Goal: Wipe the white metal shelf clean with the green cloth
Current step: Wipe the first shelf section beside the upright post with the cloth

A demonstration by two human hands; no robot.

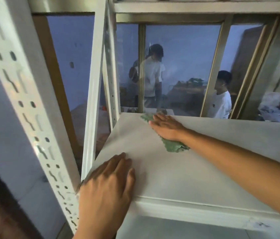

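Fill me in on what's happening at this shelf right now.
A person is wiping the white metal shelf. The right hand lies flat on the green cloth, pressing it near the shelf's far edge. The left hand rests flat on the near left corner beside the slotted upright post. Two other people stand beyond the window behind the shelf.

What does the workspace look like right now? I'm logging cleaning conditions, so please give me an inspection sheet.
Surface: white metal shelf, flat top panel, bare apart from the cloth and hands.
Job's things: green cloth lies crumpled toward the back of the shelf.
Clutter: nothing seen on the shelf.
Hands: right hand presses flat on the cloth; left hand rests flat at the front left corner.
Cables: nothing seen.
Surroundings: perforated upright at left; window behind, two people beyond it.
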